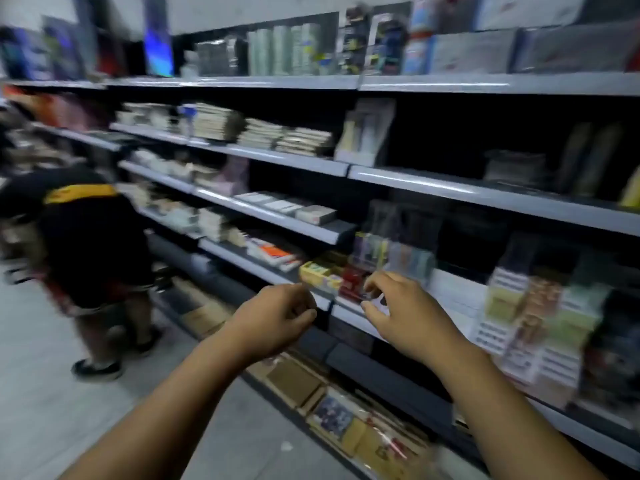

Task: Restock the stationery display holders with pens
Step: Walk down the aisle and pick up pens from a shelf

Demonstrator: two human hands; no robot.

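Presently I have both hands out in front of the shelf (450, 289), and motion blur limits what I can certify.

Position of task items: the clear display holders (393, 252) stand upright on this shelf, directly beyond and slightly above my right hand (405, 313). They carry pale, coloured contents. I take these for pens, but the blur does not let me confirm it. A red box (350, 284) lies just under the right fingertips, with a yellow box (320, 273) beside it to the left.

Hand state: the right hand is unclenched, fingers bent and spread, thumb apart, with nothing visible in it. The left hand (277, 313) has its fingers curled toward the thumb. Whether it pinches something thin or holds nothing, I cannot tell.

Governing relation: the holders lie forward and up from the right hand, which is plainly the nearer of the two. The left hand sits off to the left, short of the shelf edge. I judge the holder openings face upward, so a pen should go in with its long axis near vertical.

Another person (86, 237) stands further along the aisle to the left, well apart.
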